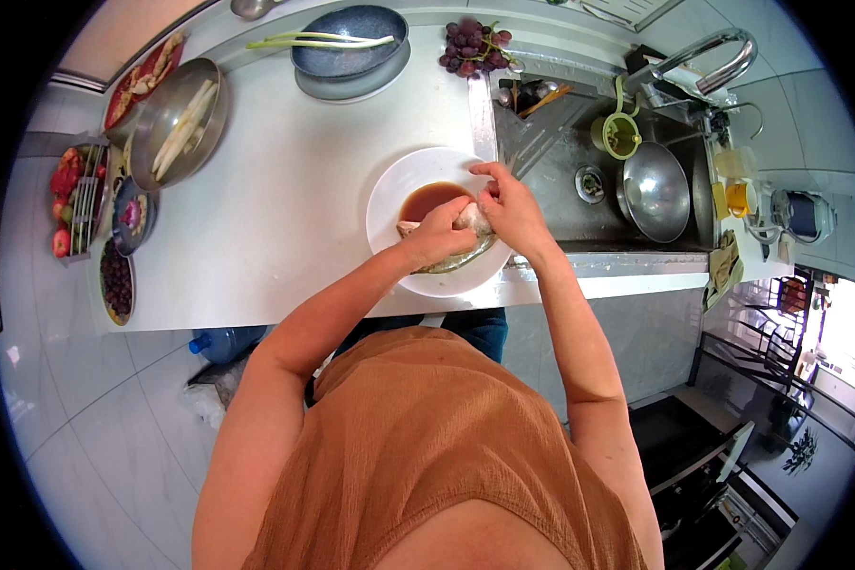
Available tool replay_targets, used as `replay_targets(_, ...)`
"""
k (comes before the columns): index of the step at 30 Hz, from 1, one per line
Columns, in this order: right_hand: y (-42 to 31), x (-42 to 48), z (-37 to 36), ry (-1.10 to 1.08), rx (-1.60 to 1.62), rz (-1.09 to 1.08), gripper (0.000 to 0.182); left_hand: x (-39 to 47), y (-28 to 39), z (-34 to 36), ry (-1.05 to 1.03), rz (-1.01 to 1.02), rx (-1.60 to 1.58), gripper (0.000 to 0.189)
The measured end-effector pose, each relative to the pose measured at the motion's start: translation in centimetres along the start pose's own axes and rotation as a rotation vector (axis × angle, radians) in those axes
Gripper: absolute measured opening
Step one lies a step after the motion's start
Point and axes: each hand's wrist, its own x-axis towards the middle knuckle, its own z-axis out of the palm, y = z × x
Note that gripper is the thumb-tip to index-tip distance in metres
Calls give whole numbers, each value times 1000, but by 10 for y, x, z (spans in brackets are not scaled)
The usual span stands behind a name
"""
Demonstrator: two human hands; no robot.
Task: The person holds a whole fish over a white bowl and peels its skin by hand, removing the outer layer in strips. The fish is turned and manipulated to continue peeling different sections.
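A wide white dish (pixel 385 192) stands near the front edge of the counter, left of the sink. Dark brown liquid (pixel 426 198) pools in it, and a pale, silvery piece that looks like a whole fish (pixel 476 219) lies there. My left hand (pixel 438 231) grips the fish from the near left side, fingers bent over it. From the right, my right hand (pixel 507 206) pinches the fish's pale upper part, with the index finger stretched out over the dish's rim. Both hands hide much of the fish.
Right of the dish is a steel sink (pixel 556 228) holding a metal bowl (pixel 655 192) and a green strainer (pixel 618 135). Grapes (pixel 470 48) lie behind. A blue bowl (pixel 328 60) with scallions and a steel bowl (pixel 210 146) stand at the back and left.
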Motion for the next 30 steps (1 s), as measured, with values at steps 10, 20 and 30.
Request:
replay_targets(10, 6, 1, 0, -28, 20, 40, 33, -2, 9, -7, -61, -115, -267, 43)
replay_targets(20, 1, 3, 1, 2, 16, 31, 33, 5, -11, -8, -61, -30, -91, 46)
replay_targets(30, 18, 4, 1, -15, 82, 56, 33, -2, -1, -12, -101, -80, -192, 48)
